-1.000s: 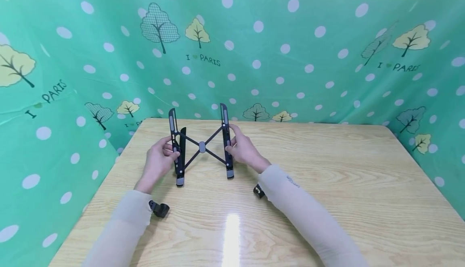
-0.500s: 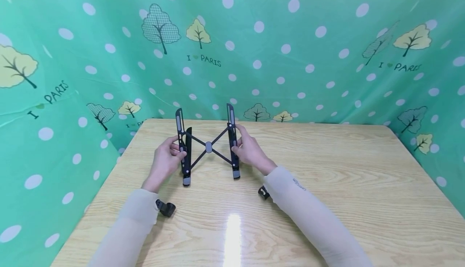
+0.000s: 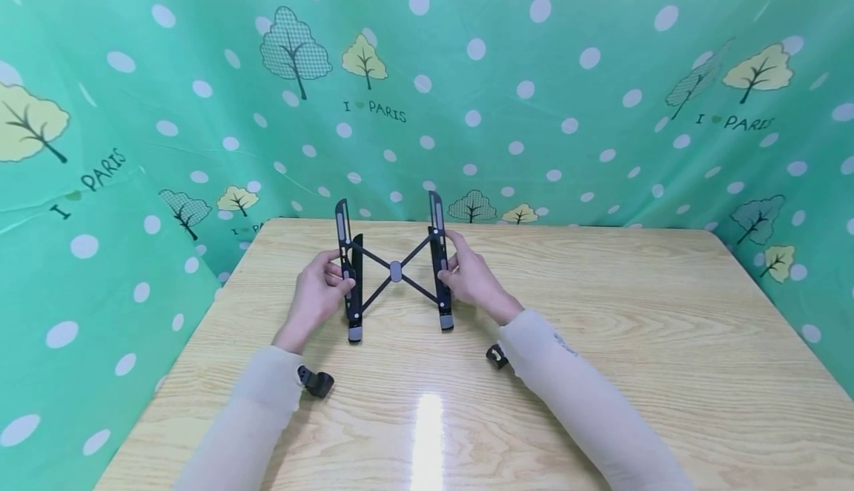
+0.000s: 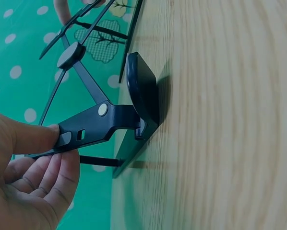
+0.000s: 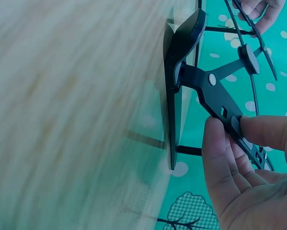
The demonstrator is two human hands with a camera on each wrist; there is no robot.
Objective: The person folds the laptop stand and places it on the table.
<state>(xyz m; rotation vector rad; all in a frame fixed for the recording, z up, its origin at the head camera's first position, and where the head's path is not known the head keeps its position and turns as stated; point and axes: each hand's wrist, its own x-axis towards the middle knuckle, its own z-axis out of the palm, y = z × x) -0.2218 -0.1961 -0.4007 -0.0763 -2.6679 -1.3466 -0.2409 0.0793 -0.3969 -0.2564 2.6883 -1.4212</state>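
Observation:
A black folding laptop stand (image 3: 396, 271) is spread out on the wooden table, its two side rails joined by crossed bars with a grey oval hub. My left hand (image 3: 319, 292) pinches the left rail (image 4: 88, 128) between thumb and fingers. On the other side, my right hand (image 3: 472, 279) pinches the right rail (image 5: 218, 98) in the same way. Both wrist views show the raised top rails tilted above lower base bars, with a front lip (image 4: 142, 88) near the tabletop. The fingertips behind the rails are partly hidden in the head view.
The wooden table (image 3: 600, 313) reaches out to the right and toward me. Behind it and on both sides hangs a green dotted cloth (image 3: 534, 105) printed with trees. A bright light reflection lies on the near tabletop. Black wrist cameras (image 3: 316, 382) sit under the sleeves.
Both hands have moved to the right with the laptop stand between them, keeping their grip. Its spread looks about the same throughout.

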